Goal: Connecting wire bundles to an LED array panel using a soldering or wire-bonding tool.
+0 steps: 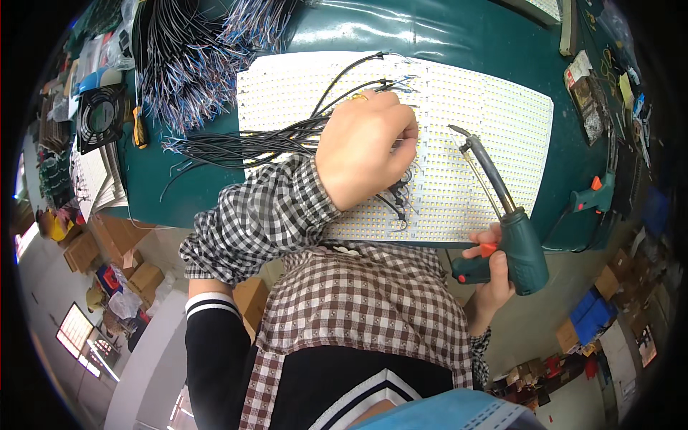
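My left hand (367, 147) rests over the middle of a white LED panel (494, 104) dotted with rows of small yellow lights. Its fingers curl into a pinch, and whatever sits between them is hidden. Thin black cables (236, 149) run from the left under this hand; several have ends attached along the panel's middle line. In my right hand (499, 283), at the panel's lower right, is a green soldering gun (525, 251) with a red trigger. Its dark bent tip and thin feed tube point up and left above the panel, apart from my left hand.
Large bundles of black cables with blue and white ends (183, 72) lie at the far left of the green table (344, 32). Near them are a black fan (100, 118) and a yellow-handled screwdriver (139, 129). A second green soldering gun (593, 196) is at the right edge.
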Demonstrator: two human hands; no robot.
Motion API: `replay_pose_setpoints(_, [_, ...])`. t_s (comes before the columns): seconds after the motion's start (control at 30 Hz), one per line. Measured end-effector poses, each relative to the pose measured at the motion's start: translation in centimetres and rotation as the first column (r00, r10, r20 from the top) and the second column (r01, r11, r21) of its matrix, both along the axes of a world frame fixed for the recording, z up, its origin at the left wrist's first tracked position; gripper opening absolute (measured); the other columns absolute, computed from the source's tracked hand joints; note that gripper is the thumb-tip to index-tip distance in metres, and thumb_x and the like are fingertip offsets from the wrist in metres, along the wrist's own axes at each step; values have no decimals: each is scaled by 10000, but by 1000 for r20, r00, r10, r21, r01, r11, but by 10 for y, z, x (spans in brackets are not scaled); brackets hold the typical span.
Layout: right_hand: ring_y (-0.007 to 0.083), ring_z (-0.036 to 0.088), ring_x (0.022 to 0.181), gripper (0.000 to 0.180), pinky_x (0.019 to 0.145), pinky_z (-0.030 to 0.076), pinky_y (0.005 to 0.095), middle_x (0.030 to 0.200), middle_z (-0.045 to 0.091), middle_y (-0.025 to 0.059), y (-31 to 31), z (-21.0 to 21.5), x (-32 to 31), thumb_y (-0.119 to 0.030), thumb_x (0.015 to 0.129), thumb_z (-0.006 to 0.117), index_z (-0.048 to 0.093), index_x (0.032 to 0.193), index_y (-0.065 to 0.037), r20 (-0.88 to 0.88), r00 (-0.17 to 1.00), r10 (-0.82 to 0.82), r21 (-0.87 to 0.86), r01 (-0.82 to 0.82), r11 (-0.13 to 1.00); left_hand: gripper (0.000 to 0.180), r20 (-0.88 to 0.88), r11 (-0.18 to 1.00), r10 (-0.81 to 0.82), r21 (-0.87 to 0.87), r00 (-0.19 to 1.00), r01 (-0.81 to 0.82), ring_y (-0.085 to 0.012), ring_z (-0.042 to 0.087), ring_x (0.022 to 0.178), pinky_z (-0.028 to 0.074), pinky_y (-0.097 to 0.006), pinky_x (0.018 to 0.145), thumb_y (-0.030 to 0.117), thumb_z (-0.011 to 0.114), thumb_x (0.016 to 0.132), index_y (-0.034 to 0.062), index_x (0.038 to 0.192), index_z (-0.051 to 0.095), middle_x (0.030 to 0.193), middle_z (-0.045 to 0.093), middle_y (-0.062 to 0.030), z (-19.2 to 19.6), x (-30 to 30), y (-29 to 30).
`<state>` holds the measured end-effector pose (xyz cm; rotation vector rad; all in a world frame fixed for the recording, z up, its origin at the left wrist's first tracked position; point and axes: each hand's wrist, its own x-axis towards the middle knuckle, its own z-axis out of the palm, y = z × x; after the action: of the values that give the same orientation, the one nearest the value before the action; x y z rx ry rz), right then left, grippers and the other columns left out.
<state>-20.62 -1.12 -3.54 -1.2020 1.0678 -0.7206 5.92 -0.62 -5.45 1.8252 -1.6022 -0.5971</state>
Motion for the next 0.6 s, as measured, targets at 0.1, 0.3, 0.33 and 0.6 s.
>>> replay_pose_setpoints(0.1, [259, 642, 829, 454, 625, 546, 317, 947, 625, 155, 2, -2, 5, -199, 837, 590, 495, 1165, 101, 22, 998, -66, 48, 65, 997, 48, -2, 1000, 4, 16, 1000, -4, -218, 560, 640, 447, -328, 581, 43, 632, 678, 33, 708, 596, 677, 555, -71, -3, 2, -2])
replay_pose_setpoints(0.3, [261, 639, 832, 464, 628, 546, 320, 946, 622, 158, 5, 2, 7, -201, 841, 592, 485, 1179, 100, 13, 999, -38, 82, 36, 996, 38, -86, 998, 59, 27, 995, -56, -227, 546, 615, 439, -340, 568, 43, 621, 672, 38, 687, 586, 661, 541, -73, -2, 3, -2])
replay_pose_setpoints(0.33, [256, 638, 823, 457, 629, 546, 320, 944, 621, 160, 5, 2, 6, -194, 839, 594, 490, 1174, 100, 17, 999, -32, 90, 30, 995, 38, -88, 998, 58, 28, 994, -56, -227, 546, 615, 439, -340, 568, 43, 621, 672, 38, 687, 586, 661, 541, -73, -2, 3, -3])
replay_pose_setpoints(0.6, [203, 616, 739, 410, 665, 520, 308, 869, 629, 141, 4, 7, 9, -142, 821, 603, 517, 1137, 105, -7, 1000, -2, 133, 3, 991, 57, -24, 998, 57, -9, 998, -57, -237, 536, 617, 429, -342, 568, 44, 630, 671, 41, 692, 578, 651, 529, -75, -2, 1, -3])
